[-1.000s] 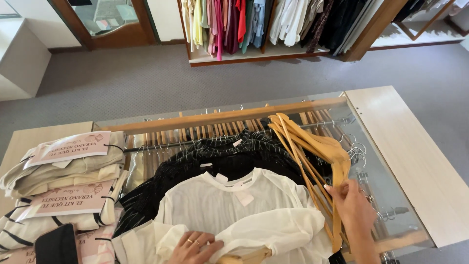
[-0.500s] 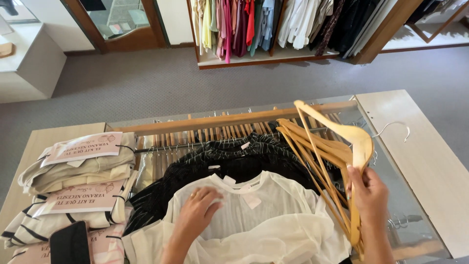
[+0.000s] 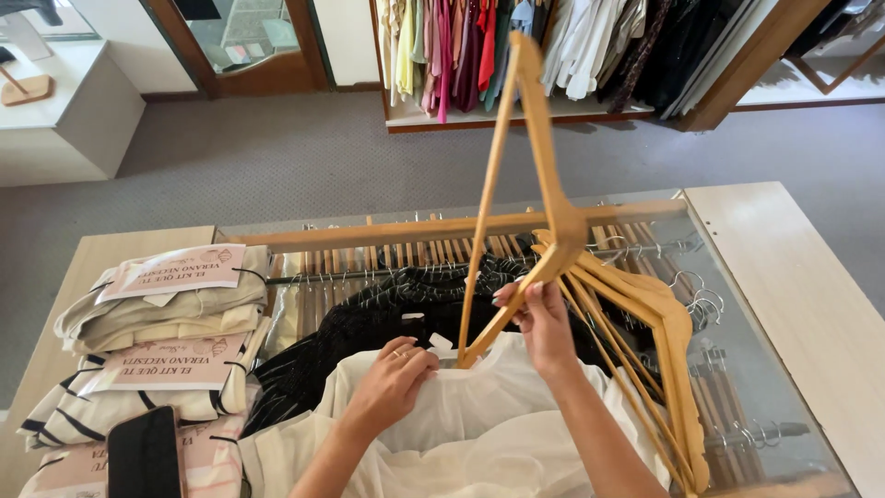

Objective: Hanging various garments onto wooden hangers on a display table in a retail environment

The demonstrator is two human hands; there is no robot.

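My right hand [image 3: 542, 314] grips a wooden hanger [image 3: 525, 175] by its lower arm and holds it upright above the table. My left hand [image 3: 392, 383], with rings on it, pinches the collar of a sheer white blouse [image 3: 470, 424] that lies on top of black striped garments [image 3: 387, 309]. A pile of loose wooden hangers [image 3: 659, 350] rests just right of my right hand, on the glass top.
Folded clothes with pink paper bands [image 3: 171, 318] are stacked at the left, with a black phone [image 3: 145, 454] on them. Under the glass counter [image 3: 737, 369] hangs a row of hangers. Past the grey carpet stands a rack of coloured garments [image 3: 516, 46].
My right hand lifted one hanger off the pile and swung it left and up over the blouse. My left hand moved up the blouse to its collar.
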